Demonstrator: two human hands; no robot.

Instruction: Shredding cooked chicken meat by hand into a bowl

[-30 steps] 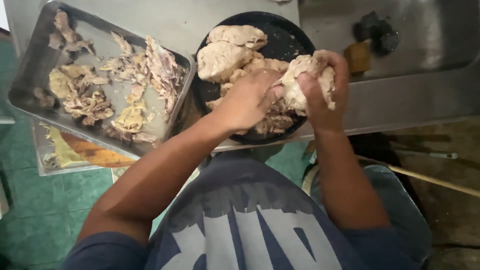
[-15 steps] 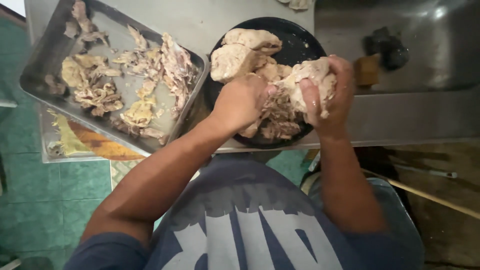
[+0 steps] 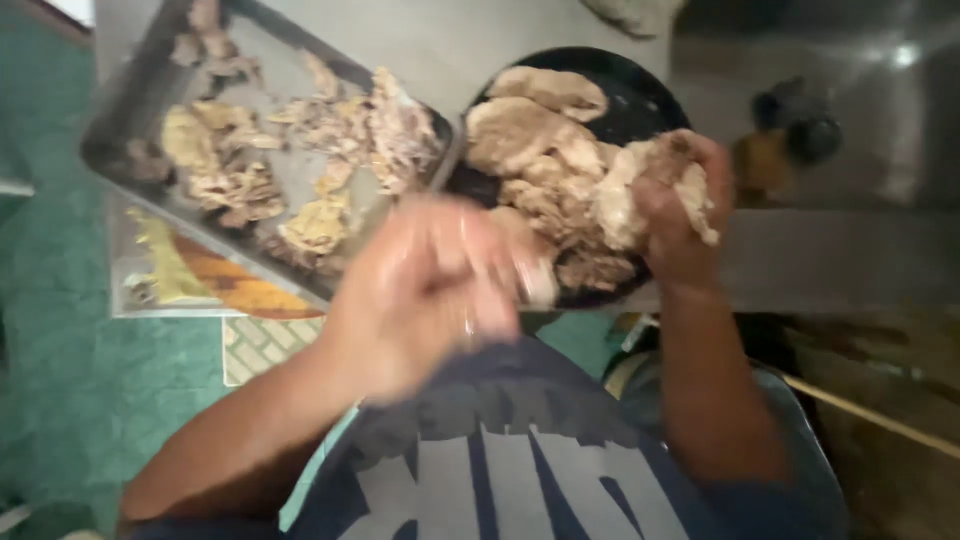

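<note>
A flat clear package (image 3: 190, 275) with yellow and orange inside lies under the metal tray's (image 3: 120, 130) near edge; the right hand (image 3: 675, 215) is clamped on a pale chunk of cooked meat (image 3: 625, 195) over the black bowl (image 3: 640, 95) — the left hand (image 3: 430, 290), blurred, hangs just beside the bowl's near rim, its grip unreadable; shredded meat (image 3: 330, 150) covers the tray.

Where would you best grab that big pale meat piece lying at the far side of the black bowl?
Probably from above, fingers across its narrow width: the meat piece lies flat on top of the pile in the black bowl, with its upper surface exposed.
</note>
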